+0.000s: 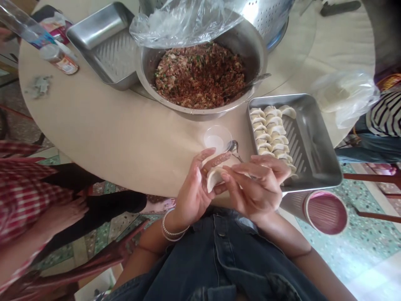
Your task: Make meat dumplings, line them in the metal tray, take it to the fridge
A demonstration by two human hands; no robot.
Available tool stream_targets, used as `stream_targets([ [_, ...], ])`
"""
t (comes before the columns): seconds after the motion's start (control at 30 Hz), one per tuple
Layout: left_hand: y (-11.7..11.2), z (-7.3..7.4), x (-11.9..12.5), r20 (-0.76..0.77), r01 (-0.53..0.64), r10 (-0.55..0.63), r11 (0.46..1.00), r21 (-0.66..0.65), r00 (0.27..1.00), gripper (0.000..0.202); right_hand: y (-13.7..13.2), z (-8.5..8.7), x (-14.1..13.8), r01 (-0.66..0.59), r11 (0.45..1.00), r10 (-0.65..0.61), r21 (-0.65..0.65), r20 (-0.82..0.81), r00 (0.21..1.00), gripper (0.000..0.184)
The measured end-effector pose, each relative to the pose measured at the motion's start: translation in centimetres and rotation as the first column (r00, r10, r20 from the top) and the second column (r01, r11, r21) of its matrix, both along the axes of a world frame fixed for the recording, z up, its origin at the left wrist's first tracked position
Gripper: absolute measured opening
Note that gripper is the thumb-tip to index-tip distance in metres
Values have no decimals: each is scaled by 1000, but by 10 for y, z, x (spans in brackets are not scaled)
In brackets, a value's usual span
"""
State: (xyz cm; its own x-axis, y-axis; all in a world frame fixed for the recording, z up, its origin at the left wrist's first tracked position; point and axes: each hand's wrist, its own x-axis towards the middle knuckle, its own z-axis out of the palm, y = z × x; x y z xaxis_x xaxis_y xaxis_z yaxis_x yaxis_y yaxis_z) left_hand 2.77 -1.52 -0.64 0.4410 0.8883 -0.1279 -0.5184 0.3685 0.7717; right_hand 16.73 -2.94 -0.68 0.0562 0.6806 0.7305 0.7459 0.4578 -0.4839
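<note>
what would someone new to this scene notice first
Probably the big metal bowl at the top middle of the table, filled with reddish-brown minced mix flecked with green. Next, the pale folded dumpling held between the left hand and right hand near the table's front edge. Then the metal tray to the right, with rows of dumplings along its left side.

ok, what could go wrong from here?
1. The dumpling is held in the left hand and pinched by the right hand; too hard a squeeze might tear its wrapper.
2. The lined-up dumplings in the tray sit close together, so they may stick.
3. The plastic bag overhangs the bowl and could sag into the filling.
</note>
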Motion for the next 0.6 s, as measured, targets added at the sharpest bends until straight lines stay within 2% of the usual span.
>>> stream_targets([
  [0.1,7,0,3,61,99,-89,980,-175,994,41,0,-1,-1,-15,999,16,-45,32,999,34],
  [0.17,11,-1,4,61,73,-61,974,-212,996,38,0,-2,-1,-39,991,45,-127,52,998,35],
  [0.23,13,0,4,68,27,-13,979,-203,998,33,-2,-4,1,-59,988,67,-142,48,997,40],
  [0.3,13,3,2,102,28,-10,984,-177,995,30,-3,-5,5,-68,993,72,-98,38,997,44],
  [0.4,13,7,-3,112,66,-51,989,-129,992,25,-5,-4,13,-84,995,86,-54,42,995,44],
  [0.5,11,7,-7,25,85,-84,996,-41,996,22,-3,0,18,-172,979,178,-114,46,983,54],
  [0.53,10,7,-8,-2,115,-115,993,-11,993,23,-2,2,18,-199,970,209,-139,58,976,53],
  [0.6,8,7,-8,-16,192,-192,981,18,981,30,-2,6,17,-220,962,238,-163,107,965,41],
])
